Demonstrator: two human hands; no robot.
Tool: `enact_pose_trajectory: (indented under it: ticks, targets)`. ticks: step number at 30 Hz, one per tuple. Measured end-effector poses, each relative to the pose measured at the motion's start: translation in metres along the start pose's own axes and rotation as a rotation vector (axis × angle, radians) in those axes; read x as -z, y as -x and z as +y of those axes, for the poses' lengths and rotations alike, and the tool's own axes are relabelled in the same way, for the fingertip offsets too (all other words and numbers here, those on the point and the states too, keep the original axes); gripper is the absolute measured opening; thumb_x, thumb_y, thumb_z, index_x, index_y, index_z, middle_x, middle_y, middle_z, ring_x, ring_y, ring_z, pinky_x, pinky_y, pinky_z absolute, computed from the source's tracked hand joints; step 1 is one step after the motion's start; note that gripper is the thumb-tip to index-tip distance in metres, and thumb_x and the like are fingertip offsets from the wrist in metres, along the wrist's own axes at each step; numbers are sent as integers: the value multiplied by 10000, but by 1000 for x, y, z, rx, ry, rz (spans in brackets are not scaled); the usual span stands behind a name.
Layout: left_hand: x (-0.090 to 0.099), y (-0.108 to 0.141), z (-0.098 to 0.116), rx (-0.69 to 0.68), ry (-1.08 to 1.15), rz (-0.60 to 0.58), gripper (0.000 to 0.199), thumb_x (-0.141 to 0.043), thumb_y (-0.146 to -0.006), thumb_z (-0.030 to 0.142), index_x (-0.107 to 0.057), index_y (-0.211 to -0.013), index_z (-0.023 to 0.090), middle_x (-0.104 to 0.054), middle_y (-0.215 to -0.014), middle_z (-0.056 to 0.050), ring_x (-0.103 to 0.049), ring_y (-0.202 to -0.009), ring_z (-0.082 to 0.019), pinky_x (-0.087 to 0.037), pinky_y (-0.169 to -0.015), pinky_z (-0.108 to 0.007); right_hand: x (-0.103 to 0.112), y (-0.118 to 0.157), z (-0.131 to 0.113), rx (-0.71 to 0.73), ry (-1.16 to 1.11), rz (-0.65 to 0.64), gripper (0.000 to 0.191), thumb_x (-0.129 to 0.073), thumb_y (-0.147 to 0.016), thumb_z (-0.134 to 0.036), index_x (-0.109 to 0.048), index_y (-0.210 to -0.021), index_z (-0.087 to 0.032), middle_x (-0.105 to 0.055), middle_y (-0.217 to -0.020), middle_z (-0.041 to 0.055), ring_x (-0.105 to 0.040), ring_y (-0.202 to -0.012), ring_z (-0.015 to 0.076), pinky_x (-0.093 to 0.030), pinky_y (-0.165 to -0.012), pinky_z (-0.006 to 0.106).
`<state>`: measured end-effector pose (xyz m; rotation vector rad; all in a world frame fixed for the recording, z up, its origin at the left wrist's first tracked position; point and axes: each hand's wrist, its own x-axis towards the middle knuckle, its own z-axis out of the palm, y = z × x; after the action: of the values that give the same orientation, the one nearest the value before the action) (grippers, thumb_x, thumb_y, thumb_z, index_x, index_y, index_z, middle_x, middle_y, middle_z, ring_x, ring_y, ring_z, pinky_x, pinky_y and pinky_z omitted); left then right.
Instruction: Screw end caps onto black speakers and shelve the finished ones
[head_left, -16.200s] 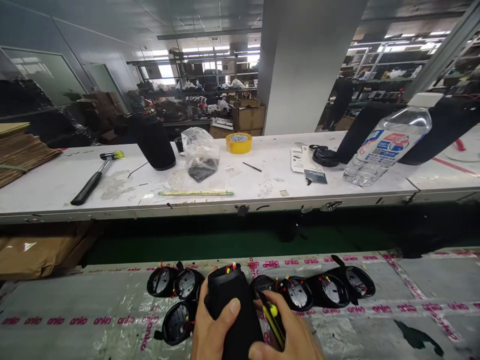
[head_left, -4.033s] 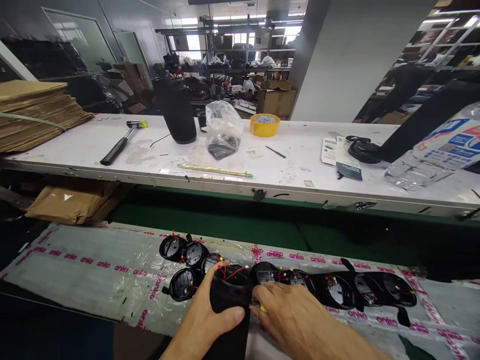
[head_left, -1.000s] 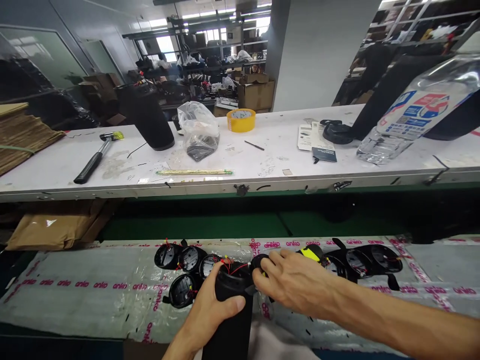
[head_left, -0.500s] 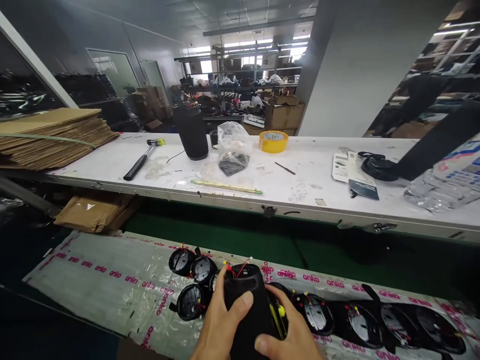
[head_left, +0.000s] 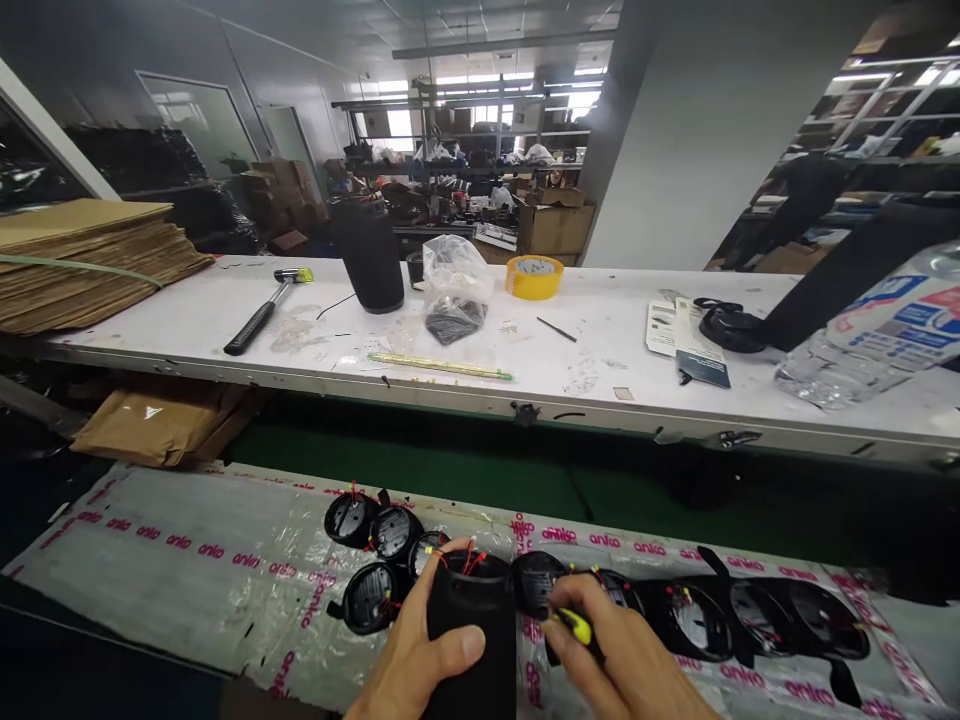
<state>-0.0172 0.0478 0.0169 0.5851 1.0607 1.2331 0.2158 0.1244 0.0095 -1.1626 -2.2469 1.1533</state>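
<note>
My left hand (head_left: 439,640) is wrapped round a black cylindrical speaker body (head_left: 480,650), held upright, with red wires (head_left: 471,560) sticking out of its open top. To its right my right hand (head_left: 607,640) grips a yellow-and-black hand tool (head_left: 576,627); its working end is hidden by the fingers, so its exact kind cannot be told. The tool is apart from the speaker body. Round black caps with short wires lie about both hands, among them one cap (head_left: 371,598) at the left and another (head_left: 538,582) just beyond my right hand.
Plastic sheeting (head_left: 187,580) printed in pink covers the lower surface. On the white shelf (head_left: 442,350) stand another black speaker body (head_left: 369,260), a hammer (head_left: 259,318), a bagged part (head_left: 455,300), yellow tape (head_left: 534,278) and a water bottle (head_left: 862,345). Stacked cardboard (head_left: 90,262) lies at the left.
My right hand has left the side of the speaker body and moved right, taking the yellow-and-black tool with it. The left hand still holds the speaker body. The view has shifted slightly.
</note>
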Motion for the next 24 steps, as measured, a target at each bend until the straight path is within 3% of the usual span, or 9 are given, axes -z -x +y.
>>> enact_pose_trajectory:
  ticks: [2, 4, 9, 12, 20, 24]
  targets:
    - [1, -1, -1, 1, -29, -7, 875, -863, -735, 518, -505, -1488, 254, -736, -1272, -99, -667, -1216, -357, -486, -1053, -438, 7, -5, -9, 225, 192, -35, 67, -557, -1034, -261, -558, -1088, -300, -713, -953, -38, -697, -820, 186, -477, -720, 308]
    - [1, -1, -1, -5, -60, -25, 883, -863, -726, 533, -509, -1488, 259, -733, -1265, -94, -660, -1218, -360, -481, -1059, -446, 9, -15, -16, 405, 404, -37, 173, -659, -977, -197, -550, -1083, -280, -708, -963, -31, -704, -824, 208, -458, -693, 322]
    - [1, 0, 0, -25, -114, -49, 924, -878, -699, 552, -512, -1499, 269, -704, -1366, -104, -607, -1320, -400, -404, -1159, -490, 12, -33, -25, 625, 719, -44, 279, -789, -920, -252, -514, -962, -243, -674, -816, -30, -646, -644, 222, -341, -552, 362]
    - [0, 0, 0, -32, -132, -43, 916, -878, -702, 550, -515, -1492, 264, -701, -1381, -110, -608, -1322, -401, -414, -1149, -494, 15, -32, -26, 671, 715, -42, 313, -802, -919, -285, -496, -968, -241, -664, -832, -32, -633, -664, 218, -333, -565, 367]
    - [-2, -1, 0, -28, -205, -43, 932, -866, -718, 568, -483, -1498, 234, -677, -1417, -135, -585, -1344, -409, -393, -1161, -504, 15, -29, -26, 609, 790, -108, 284, -745, -950, -245, -461, -942, -253, -656, -814, -28, -630, -656, 215, -290, -567, 374]
    - [-2, 0, 0, -47, -273, -38, 968, -867, -718, 576, -437, -1518, 241, -663, -1440, -142, -590, -1350, -410, -406, -1161, -510, 17, -26, -29, 621, 835, -74, 285, -730, -947, -280, -446, -935, -258, -641, -783, -29, -611, -623, 219, -289, -559, 380]
